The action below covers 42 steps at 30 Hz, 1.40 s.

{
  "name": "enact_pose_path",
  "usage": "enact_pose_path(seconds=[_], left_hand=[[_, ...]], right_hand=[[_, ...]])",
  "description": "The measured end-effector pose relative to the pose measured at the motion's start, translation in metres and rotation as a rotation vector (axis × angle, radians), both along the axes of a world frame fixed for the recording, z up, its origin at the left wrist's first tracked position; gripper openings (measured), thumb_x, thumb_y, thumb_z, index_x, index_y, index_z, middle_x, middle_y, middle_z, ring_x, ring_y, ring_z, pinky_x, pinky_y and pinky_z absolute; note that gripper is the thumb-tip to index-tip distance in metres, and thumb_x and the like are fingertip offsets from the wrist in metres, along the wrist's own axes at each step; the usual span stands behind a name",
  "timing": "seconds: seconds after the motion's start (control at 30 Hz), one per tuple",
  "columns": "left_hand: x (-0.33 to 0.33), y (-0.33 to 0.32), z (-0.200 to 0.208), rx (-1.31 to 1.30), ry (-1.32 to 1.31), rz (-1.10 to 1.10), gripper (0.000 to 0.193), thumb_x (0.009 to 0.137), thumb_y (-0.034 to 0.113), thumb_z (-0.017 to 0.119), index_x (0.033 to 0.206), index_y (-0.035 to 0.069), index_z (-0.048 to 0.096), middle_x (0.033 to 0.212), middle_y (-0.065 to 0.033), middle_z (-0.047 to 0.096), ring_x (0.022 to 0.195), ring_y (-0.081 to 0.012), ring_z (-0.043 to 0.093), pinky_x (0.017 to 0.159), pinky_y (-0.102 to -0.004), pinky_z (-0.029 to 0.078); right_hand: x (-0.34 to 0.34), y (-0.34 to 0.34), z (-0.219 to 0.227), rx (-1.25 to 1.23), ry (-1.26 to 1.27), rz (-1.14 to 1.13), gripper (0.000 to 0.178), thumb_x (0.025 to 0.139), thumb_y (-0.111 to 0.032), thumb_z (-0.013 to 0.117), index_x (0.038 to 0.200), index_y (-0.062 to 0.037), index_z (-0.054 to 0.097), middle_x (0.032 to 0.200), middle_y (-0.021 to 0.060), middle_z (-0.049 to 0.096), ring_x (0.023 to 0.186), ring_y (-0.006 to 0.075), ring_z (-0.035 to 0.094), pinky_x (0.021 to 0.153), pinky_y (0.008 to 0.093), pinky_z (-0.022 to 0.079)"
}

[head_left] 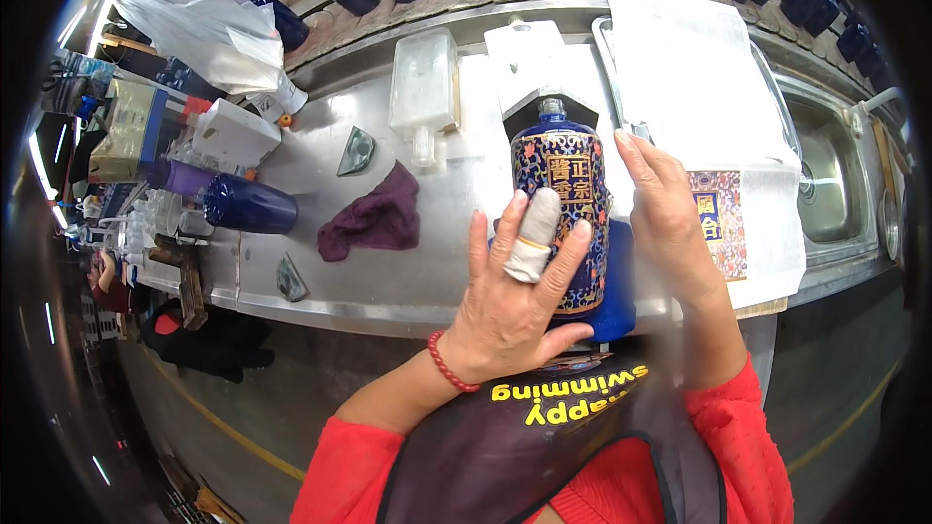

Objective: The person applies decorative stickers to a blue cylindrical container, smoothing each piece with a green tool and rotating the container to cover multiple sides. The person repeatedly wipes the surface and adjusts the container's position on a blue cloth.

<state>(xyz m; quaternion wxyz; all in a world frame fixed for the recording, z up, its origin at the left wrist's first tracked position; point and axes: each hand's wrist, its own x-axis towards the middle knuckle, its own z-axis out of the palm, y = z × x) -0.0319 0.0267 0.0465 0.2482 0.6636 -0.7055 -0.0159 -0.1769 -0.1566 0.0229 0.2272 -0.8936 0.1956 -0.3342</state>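
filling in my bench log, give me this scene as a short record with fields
left hand: fingers spread on the bottle, one finger covered
right hand: right of the bottle, grip unclear
bottle: blue, colourful patterned front, neck pointing away from the person
cloth: purple, crumpled, left of the bottle
clear bottle: lying beyond the cloth
sink: far right

Bright glare on the steel table [340,107]; edges bend toward a black rim

Grey floor [301,359], yellow line [238,431], steel sink [830,206], tube lights [45,171]
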Motion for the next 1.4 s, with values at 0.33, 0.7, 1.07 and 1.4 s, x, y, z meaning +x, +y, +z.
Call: enact_pose_path(seconds=[0.33, 0.7, 1.07, 1.4], left_hand=[[0.01, 0.012, -0.046, -0.156, 0.179, 0.036, 0.107, 0.081, 0.052, 0.08, 0.16, 0.0, 0.029, 0.157, -0.0302, 0.038, 0.145, -0.0551, 0.032, 0.118, -0.0686, 0.015], [0.009, 0.006, -0.041, -0.171, 0.05, 0.047, 0.099, 0.074, 0.053, 0.083, 0.156, 0.013, 0.045, 0.158, -0.0242, 0.041, 0.145, -0.0479, 0.036, 0.118, -0.0668, 0.014], [0.009, 0.007, -0.04, -0.14, 0.046, 0.033, 0.097, 0.075, 0.052, 0.083, 0.157, 0.017, 0.045, 0.157, -0.0235, 0.044, 0.147, -0.0482, 0.035, 0.121, -0.0644, 0.011], [0.007, 0.005, -0.037, -0.177, -0.069, 0.022, 0.075, 0.071, 0.039, 0.087, 0.142, 0.032, 0.064, 0.159, -0.0243, 0.04, 0.144, -0.0463, 0.04, 0.12, -0.064, 0.015]], right_hand=[[-0.008, 0.014, -0.002, -0.045, 0.006, 0.026, 0.073, 0.077, 0.017, 0.054, 0.145, -0.0087, 0.057, 0.138, 0.0233, 0.055, 0.123, 0.0421, 0.055, 0.107, 0.047, 0.045], [-0.039, 0.053, -0.005, -0.14, 0.089, 0.113, 0.057, 0.081, 0.0, 0.064, 0.135, -0.0191, 0.068, 0.147, 0.0208, 0.05, 0.125, 0.0403, 0.054, 0.106, 0.0479, 0.046], [-0.056, 0.066, -0.008, -0.121, 0.08, 0.115, 0.051, 0.083, -0.003, 0.064, 0.131, -0.0175, 0.07, 0.147, 0.018, 0.052, 0.125, 0.0388, 0.054, 0.106, 0.0482, 0.046], [-0.061, 0.062, -0.016, -0.126, 0.026, 0.165, 0.051, 0.079, -0.001, 0.067, 0.127, -0.0163, 0.072, 0.145, 0.0181, 0.055, 0.12, 0.0384, 0.057, 0.102, 0.0482, 0.05]])
